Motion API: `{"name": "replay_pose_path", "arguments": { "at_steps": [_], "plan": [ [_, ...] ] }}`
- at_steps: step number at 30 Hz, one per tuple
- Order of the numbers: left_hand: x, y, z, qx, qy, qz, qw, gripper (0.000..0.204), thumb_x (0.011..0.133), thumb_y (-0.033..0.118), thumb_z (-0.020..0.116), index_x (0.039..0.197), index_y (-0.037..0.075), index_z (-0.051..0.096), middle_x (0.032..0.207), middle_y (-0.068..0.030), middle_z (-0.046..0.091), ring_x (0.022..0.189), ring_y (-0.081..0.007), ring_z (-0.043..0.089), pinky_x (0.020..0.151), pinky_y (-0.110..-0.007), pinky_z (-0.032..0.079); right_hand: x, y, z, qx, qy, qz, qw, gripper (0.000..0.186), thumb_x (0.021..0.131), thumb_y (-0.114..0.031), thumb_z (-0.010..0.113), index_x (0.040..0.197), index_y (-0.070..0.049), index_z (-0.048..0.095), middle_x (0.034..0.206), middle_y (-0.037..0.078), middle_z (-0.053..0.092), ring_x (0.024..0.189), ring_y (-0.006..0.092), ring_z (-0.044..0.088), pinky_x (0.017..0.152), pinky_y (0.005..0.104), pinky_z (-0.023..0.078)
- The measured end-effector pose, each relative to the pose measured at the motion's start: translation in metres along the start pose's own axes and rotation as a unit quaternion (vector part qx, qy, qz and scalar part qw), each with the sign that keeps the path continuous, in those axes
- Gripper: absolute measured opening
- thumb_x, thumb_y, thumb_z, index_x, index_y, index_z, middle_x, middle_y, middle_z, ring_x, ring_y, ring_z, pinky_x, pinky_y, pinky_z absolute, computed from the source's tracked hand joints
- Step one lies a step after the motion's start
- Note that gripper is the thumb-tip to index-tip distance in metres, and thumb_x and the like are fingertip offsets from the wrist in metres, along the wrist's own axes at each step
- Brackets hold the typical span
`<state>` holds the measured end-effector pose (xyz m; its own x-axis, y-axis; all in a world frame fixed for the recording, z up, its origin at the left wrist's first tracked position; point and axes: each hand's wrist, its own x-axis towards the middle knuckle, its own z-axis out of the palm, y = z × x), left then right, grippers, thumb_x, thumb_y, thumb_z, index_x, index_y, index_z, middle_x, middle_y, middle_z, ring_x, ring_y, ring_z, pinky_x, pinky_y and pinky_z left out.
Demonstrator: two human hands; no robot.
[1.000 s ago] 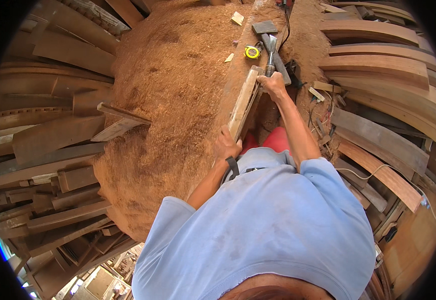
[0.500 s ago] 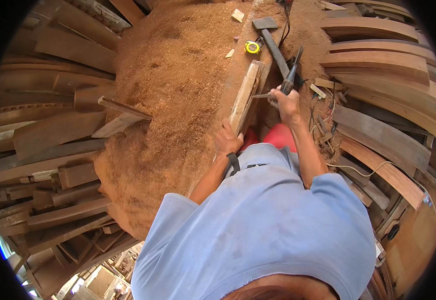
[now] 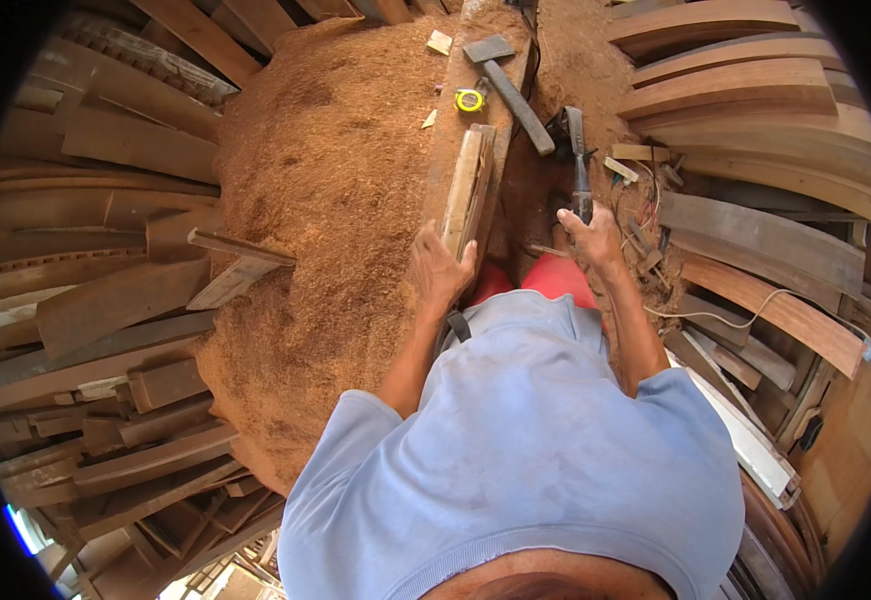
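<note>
My left hand point(image 3: 439, 267) is wrapped round the near end of a long, rough wooden block point(image 3: 468, 185), with the thumb on its right side. The block lies along a wooden beam point(image 3: 446, 160). To the right, my right hand point(image 3: 596, 235) is closed on a black-handled tool point(image 3: 582, 190) with a long grey metal end pointing away from me. Its exact kind is unclear. Beyond the block, a hammer point(image 3: 512, 95) with a blocky grey head and dark handle rests on the beam, near a yellow tape measure point(image 3: 470, 100).
Brown sawdust point(image 3: 326, 200) covers the ground to the left, where a V-shaped wood piece point(image 3: 236, 270) lies. Stacked boards point(image 3: 126, 140) line the left side, and curved planks point(image 3: 736, 90) the right. A pale cord point(image 3: 716, 315) crosses planks at the right, near wood scraps point(image 3: 646, 250).
My right hand has moved down and right, away from the block, and the tool now points straighter ahead. My left hand has shifted slightly up along the block. The view has moved a little.
</note>
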<state>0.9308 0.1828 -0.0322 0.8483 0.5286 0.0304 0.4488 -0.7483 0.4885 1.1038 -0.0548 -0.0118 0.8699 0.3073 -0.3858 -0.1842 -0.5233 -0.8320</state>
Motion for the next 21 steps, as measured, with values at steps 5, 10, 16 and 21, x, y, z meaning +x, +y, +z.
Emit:
{"name": "replay_pose_path", "arguments": {
  "at_steps": [5, 10, 16, 21],
  "plan": [
    [0.079, 0.03, 0.006, 0.003, 0.003, 0.124, 0.992, 0.082, 0.079, 0.022, 0.08, 0.147, 0.001, 0.04, 0.131, -0.0309, 0.051, 0.122, -0.0467, 0.051, 0.103, -0.054, 0.042, 0.005, -0.016, 0.005, 0.019, -0.031, 0.006, 0.999, 0.035, 0.085, -0.036, 0.077, 0.085, -0.004, 0.063, 0.074, 0.006, 0.062, 0.07, 0.0185, 0.059, 0.067, 0.0389, 0.049],
    [0.146, 0.038, 0.035, 0.026, -0.049, 0.144, 0.988, 0.078, 0.079, 0.018, 0.078, 0.147, 0.005, 0.041, 0.13, -0.0288, 0.054, 0.117, -0.0467, 0.055, 0.099, -0.054, 0.047, 0.027, -0.011, -0.003, 0.015, -0.083, -0.003, 0.996, 0.04, 0.084, -0.041, 0.076, 0.088, -0.002, 0.064, 0.077, 0.011, 0.065, 0.073, 0.0248, 0.064, 0.07, 0.0417, 0.051],
    [0.171, 0.041, 0.044, 0.004, -0.151, 0.079, 0.985, 0.064, 0.079, 0.013, 0.076, 0.139, 0.018, 0.054, 0.122, -0.0265, 0.058, 0.115, -0.0456, 0.058, 0.095, -0.051, 0.051, 0.059, -0.002, -0.029, -0.026, -0.095, -0.044, 0.994, 0.04, 0.083, -0.037, 0.076, 0.089, 0.0, 0.063, 0.075, 0.016, 0.063, 0.073, 0.0289, 0.064, 0.069, 0.0431, 0.05],
    [0.176, 0.043, 0.035, -0.069, -0.159, 0.094, 0.98, 0.065, 0.079, 0.012, 0.079, 0.139, 0.017, 0.054, 0.127, -0.0254, 0.057, 0.117, -0.0452, 0.059, 0.097, -0.05, 0.051, 0.09, -0.014, -0.062, -0.085, -0.149, -0.02, 0.985, 0.04, 0.083, -0.036, 0.075, 0.088, 0.001, 0.061, 0.074, 0.016, 0.063, 0.073, 0.0313, 0.065, 0.069, 0.0446, 0.05]
  ]
}}
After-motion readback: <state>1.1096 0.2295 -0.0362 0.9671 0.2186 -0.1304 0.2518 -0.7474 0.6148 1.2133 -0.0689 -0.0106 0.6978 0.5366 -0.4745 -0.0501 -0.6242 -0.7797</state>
